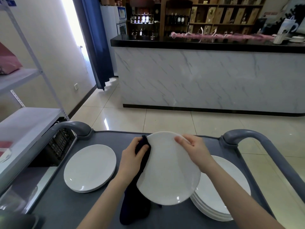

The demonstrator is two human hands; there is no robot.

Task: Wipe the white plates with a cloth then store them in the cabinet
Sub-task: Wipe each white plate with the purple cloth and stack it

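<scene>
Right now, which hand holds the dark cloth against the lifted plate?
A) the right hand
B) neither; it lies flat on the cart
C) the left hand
C: the left hand grips the dark cloth against the left edge of the plate, while the right hand holds its far rim.

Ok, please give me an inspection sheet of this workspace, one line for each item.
Surface: grey cart top with raised handles at the far corners.
Job's things: held plate tilted above the cart; dark cloth at its left rim; left stack and taller right stack of plates on it.
Clutter: black crate under the shelving, left of the cart.
Hands: left hand grips the dark cloth; right hand holds the plate's far rim.
Cables: nothing seen.
Surroundings: metal shelving left, marble-front counter ahead, blue curtain.
</scene>
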